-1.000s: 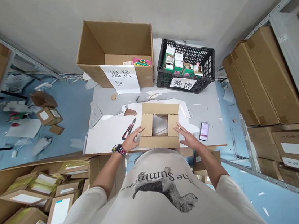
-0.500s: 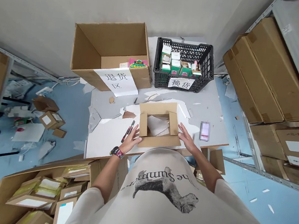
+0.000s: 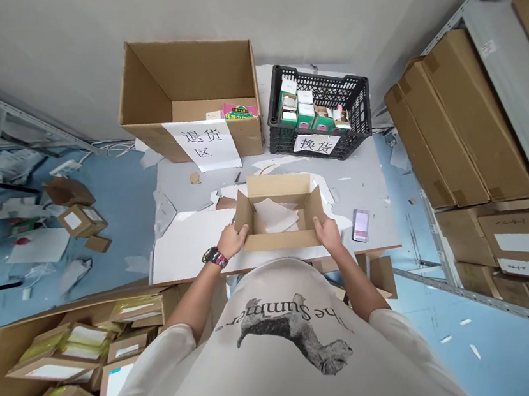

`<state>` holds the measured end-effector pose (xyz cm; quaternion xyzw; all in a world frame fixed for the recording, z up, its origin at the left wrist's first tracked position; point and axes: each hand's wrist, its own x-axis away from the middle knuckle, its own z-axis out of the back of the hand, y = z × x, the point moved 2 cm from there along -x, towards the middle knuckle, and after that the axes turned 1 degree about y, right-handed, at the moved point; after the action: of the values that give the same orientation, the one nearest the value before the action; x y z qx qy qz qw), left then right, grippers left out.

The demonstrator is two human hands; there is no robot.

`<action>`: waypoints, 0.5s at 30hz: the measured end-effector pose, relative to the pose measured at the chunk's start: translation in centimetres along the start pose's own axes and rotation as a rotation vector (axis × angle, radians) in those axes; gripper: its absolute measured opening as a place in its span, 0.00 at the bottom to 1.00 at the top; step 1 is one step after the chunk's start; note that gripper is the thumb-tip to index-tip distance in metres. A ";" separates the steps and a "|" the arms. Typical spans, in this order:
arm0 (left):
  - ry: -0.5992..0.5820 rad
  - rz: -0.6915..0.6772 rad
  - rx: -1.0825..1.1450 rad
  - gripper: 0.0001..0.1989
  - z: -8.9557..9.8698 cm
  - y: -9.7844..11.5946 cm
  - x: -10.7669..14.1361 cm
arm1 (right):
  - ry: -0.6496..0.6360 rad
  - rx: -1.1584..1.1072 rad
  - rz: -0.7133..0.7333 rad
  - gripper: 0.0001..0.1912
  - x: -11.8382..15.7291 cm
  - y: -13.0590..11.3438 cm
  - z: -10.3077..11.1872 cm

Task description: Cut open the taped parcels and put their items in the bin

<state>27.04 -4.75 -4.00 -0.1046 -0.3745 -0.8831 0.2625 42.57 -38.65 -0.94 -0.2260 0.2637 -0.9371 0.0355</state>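
A small open cardboard box (image 3: 283, 241) is on the table in front of me, its flaps raised. Inside it lies a crumpled sheet of white paper (image 3: 272, 216). My left hand (image 3: 231, 240) is closed on the box's near left corner, thumb on the inner side of the flap; its other fingers are partly hidden behind the cardboard. On the opposite side, my right hand (image 3: 328, 233) grips the right flap near the front corner, thumb inside.
Behind the box stand a large carton (image 3: 141, 138) with a paper sign and a black plastic crate (image 3: 316, 151) of small green-white boxes. A phone (image 3: 360, 226) lies to the right. Paper scraps litter the table (image 3: 180, 258). Shelves with cartons (image 3: 466, 126) rise at right.
Both hands have gone from resting spread at the box's sides to gripping it. The side flaps, which lay flatter over the opening, now stand up, and the front flap has lifted too.
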 end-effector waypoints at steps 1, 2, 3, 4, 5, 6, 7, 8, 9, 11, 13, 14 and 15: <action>-0.007 0.010 0.029 0.21 0.7 0.0 -0.3 | 0.023 -0.061 0.002 0.27 -0.2 0.2 0.2; -0.004 0.015 0.064 0.21 1.5 0.0 -0.6 | 0.044 -0.130 0.009 0.26 -0.3 0.3 0.5; 0.006 0.005 0.102 0.21 2.5 0.2 -1.0 | 0.066 -0.206 0.021 0.25 -0.4 0.3 0.7; 0.024 -0.028 0.144 0.20 3.6 0.5 -1.5 | 0.088 -0.286 0.038 0.26 -0.5 0.0 1.0; 0.047 -0.070 0.182 0.20 4.8 0.9 -2.0 | 0.112 -0.364 0.057 0.26 -0.5 -0.3 1.4; 0.064 -0.110 0.206 0.19 6.1 1.4 -2.6 | 0.141 -0.437 0.077 0.27 -0.5 -0.9 1.8; 0.084 -0.146 0.221 0.19 7.5 2.0 -3.1 | 0.170 -0.498 0.096 0.28 -0.5 -1.6 2.2; 0.111 -0.176 0.234 0.19 9.0 2.6 -3.7 | 0.199 -0.546 0.116 0.29 -0.3 -2.4 2.7; 0.136 -0.197 0.239 0.19 10.4 3.2 -4.2 | 0.226 -0.584 0.139 0.30 -0.1 -3.4 3.2; 0.166 -0.245 0.236 0.18 13.0 4.6 -4.9 | 0.271 -0.645 0.182 0.34 0.7 -5.2 4.2; 0.193 -0.293 0.225 0.17 15.0 5.7 -5.2 | 0.313 -0.678 0.209 0.37 2.0 -6.6 4.9; 0.202 -0.315 0.219 0.17 15.6 6.2 -5.2 | 0.335 -0.684 0.211 0.39 2.7 -6.9 5.1; 0.206 -0.332 0.213 0.18 15.9 6.6 -5.2 | 0.361 -0.684 0.205 0.40 3.5 -7.1 5.2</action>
<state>34.76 4.84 9.13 0.0777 -0.4488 -0.8757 0.1600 42.11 -35.71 8.02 -0.0291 0.5835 -0.8116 0.0045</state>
